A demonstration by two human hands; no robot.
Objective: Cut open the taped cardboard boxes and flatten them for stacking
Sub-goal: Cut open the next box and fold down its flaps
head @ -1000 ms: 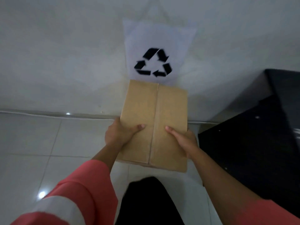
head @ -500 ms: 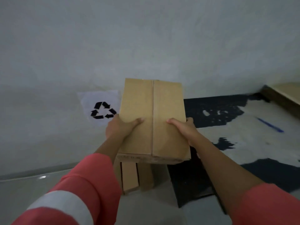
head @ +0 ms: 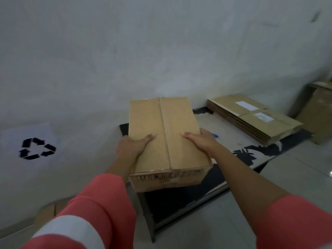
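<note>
**Cardboard box held in both hands over the table's near left corner**

One cardboard box point(head: 167, 135) is in hand, closed, with a single seam running down the middle of its top and glossy tape showing at the near top edge. Its near end face carries small printing too blurred to read. The left hand point(head: 133, 146) grasps the box's left side and the right hand point(head: 203, 142) its right side. Each thumb lies flat on the top panel, pointing toward the seam, while the fingers wrap down the sides out of sight. Both grips sit near the middle of the box's length, so its far half reaches past the hands and its near end hangs toward the person.

One stack of flattened boxes point(head: 251, 119) lies at the far right corner of the tabletop point(head: 226, 133); its layers are too thin to count. Two white labels show on its top sheet. One small blue object point(head: 214, 135) lies on the tabletop just behind the right hand; what it is cannot be told.

The tabletop is black with large worn pale patches and stands low on a dark metal frame point(head: 149, 212). It is pushed against a plain grey-white wall point(head: 161, 51), where one sheet with a black recycling symbol point(head: 36, 148) hangs to the left. The floor point(head: 305, 186) is pale tile. More brown cardboard point(head: 319, 112) stands past the table's right edge, and another piece point(head: 46, 214) shows low at the wall on the left.

The box is over the table's near left corner; whether its underside touches the top cannot be told. Both sleeves point(head: 100, 203) are coral, the left with a pale band.
</note>
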